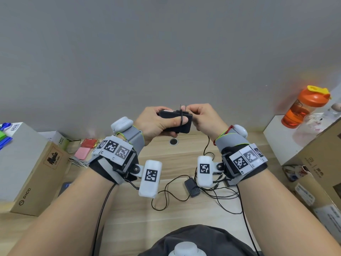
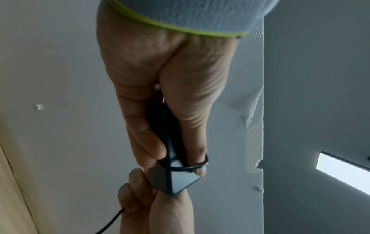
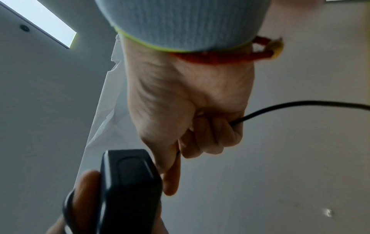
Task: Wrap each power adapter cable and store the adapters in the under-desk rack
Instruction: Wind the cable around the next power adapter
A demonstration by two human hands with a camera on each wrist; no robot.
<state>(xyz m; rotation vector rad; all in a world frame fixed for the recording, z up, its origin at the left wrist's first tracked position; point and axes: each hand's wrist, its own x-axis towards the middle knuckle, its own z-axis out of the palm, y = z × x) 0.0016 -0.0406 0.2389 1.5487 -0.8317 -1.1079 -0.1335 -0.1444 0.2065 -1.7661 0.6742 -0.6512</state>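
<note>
My view looks like an office desk, pale wood desktop [image 1: 184, 157] with a cable grommet [image 1: 173, 141] at centre, cardboard boxes [image 1: 38, 174] at left, orange shaker bottle [image 1: 304, 108] at upper right, plain grey wall [image 1: 166, 52] behind.

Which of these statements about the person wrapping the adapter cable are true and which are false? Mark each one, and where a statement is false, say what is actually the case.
1. The left hand grips a black power adapter. True.
2. The cable loops over the left thumb as well as the adapter. True.
3. The right hand lies flat on the desk. False: it is raised at the adapter, its fingers curled round the cable.
4. A second black adapter lies on the desk. True.
5. The bottle at the right has a blue lid. False: its lid is orange with a yellow flip cap.
</note>
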